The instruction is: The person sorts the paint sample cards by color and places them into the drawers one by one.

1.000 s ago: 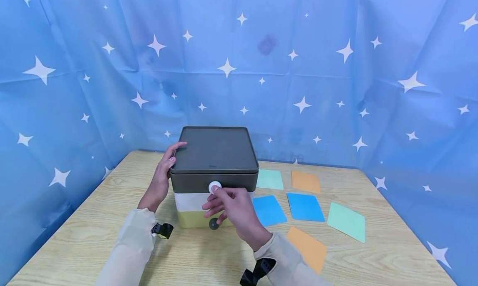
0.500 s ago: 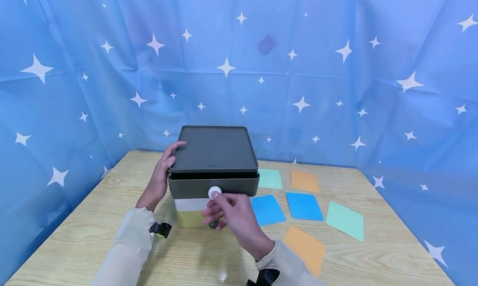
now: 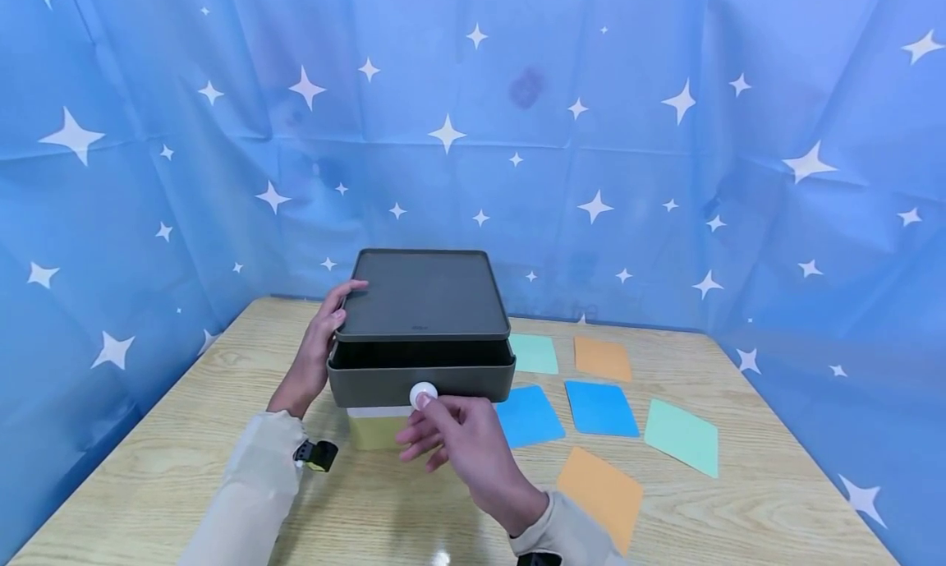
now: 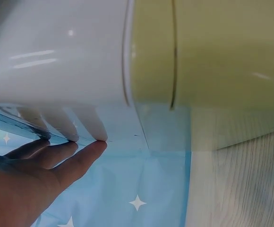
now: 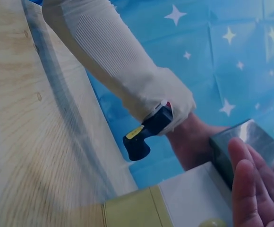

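Observation:
A small drawer box with a dark grey top stands on the table, its lower tiers white and yellow. Its dark top drawer is pulled partway out and shows a dark gap behind the front. My right hand pinches the white round knob of that drawer, thumb on its face. Against the box's left side rests my left hand, one finger reaching over the top edge. The left wrist view shows its fingers fairly straight, touching the glossy white side.
Right of the box lie several square cards on the wooden table: blue, green and orange, with another orange card nearer me. A blue star-printed curtain hangs around the table.
The dark top drawer has slid out toward me from closed, and my right hand has come nearer with the knob. My left hand keeps its place on the box's side.

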The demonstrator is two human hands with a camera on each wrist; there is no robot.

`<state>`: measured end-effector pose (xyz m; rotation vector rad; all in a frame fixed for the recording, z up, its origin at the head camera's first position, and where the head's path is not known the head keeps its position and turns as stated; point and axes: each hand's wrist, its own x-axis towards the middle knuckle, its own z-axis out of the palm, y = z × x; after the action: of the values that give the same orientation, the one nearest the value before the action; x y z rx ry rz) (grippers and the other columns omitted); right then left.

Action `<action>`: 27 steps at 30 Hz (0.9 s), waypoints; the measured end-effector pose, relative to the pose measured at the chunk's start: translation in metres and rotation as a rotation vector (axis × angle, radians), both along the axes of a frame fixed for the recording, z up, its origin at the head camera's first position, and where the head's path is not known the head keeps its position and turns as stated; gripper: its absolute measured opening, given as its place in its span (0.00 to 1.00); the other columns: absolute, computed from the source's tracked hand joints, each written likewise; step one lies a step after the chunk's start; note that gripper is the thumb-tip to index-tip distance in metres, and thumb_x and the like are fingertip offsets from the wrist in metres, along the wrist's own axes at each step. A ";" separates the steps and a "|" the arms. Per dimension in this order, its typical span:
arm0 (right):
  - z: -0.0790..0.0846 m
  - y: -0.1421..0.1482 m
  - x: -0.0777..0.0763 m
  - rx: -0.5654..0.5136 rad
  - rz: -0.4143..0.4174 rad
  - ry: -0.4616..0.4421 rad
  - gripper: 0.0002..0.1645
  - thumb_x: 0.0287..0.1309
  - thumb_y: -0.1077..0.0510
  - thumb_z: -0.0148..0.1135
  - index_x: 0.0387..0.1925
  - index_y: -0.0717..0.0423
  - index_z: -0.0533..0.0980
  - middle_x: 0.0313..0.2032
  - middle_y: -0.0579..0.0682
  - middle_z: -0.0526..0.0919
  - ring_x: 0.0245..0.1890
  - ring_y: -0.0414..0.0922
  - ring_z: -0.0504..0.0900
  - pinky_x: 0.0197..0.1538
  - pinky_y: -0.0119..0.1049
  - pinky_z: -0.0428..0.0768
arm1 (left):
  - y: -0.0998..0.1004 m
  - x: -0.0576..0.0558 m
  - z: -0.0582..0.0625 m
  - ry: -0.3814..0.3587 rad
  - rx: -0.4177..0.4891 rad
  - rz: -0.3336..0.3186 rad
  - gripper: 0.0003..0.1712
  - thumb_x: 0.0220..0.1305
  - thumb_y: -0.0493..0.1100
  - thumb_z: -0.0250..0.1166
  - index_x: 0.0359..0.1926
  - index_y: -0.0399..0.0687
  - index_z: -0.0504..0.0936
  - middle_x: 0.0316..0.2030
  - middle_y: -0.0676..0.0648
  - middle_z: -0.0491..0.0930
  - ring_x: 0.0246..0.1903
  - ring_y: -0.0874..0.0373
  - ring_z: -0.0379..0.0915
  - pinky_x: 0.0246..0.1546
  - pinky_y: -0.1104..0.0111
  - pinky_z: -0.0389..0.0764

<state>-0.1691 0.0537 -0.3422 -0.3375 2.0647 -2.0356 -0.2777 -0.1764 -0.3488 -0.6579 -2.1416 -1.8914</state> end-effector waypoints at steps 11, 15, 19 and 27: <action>-0.001 0.003 0.011 0.017 0.009 -0.008 0.26 0.68 0.42 0.59 0.42 0.63 0.82 0.37 0.56 0.91 0.32 0.47 0.91 0.31 0.36 0.83 | 0.000 0.001 0.003 -0.001 0.004 -0.005 0.31 0.76 0.50 0.35 0.75 0.48 0.58 0.79 0.45 0.47 0.77 0.46 0.40 0.72 0.38 0.45; 0.000 0.004 0.014 0.016 0.018 -0.029 0.24 0.69 0.43 0.58 0.42 0.62 0.82 0.37 0.57 0.91 0.32 0.48 0.91 0.30 0.35 0.82 | 0.000 0.002 0.004 0.007 -0.017 0.009 0.31 0.76 0.50 0.35 0.75 0.49 0.59 0.79 0.45 0.47 0.78 0.45 0.38 0.71 0.35 0.43; -0.001 0.005 0.018 0.005 0.025 -0.048 0.23 0.70 0.45 0.58 0.41 0.62 0.82 0.38 0.57 0.91 0.32 0.48 0.91 0.28 0.33 0.81 | 0.000 0.003 0.003 0.002 -0.037 0.020 0.31 0.76 0.52 0.35 0.75 0.52 0.59 0.79 0.46 0.46 0.78 0.44 0.38 0.71 0.33 0.42; -0.003 0.007 0.026 -0.016 0.051 -0.054 0.23 0.70 0.44 0.57 0.41 0.63 0.81 0.37 0.58 0.90 0.32 0.47 0.91 0.29 0.33 0.82 | 0.001 0.003 0.003 0.005 -0.058 0.026 0.31 0.76 0.52 0.35 0.75 0.54 0.58 0.80 0.47 0.45 0.78 0.44 0.37 0.71 0.32 0.41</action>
<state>-0.1432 0.0610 -0.3455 -0.3307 1.9897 -2.0102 -0.2751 -0.1758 -0.3459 -0.6429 -2.1986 -1.8187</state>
